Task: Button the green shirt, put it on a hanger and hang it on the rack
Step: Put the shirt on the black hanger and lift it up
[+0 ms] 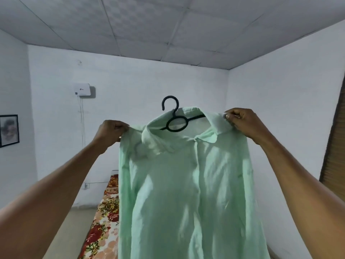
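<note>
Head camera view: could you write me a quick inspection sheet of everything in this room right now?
Surface: bed with floral cover below, partly hidden by the shirt.
Job's things: green shirt held up in the air, front placket closed; black hanger inside the collar, hook free. Rack: nothing seen.
Clutter: nothing seen.
Hands: left hand grips the left shoulder of the shirt; right hand pinches the right shoulder.
Cables: thin wire hanging from a white wall box.
Surroundings: white walls, tiled ceiling, framed picture at left.
</note>
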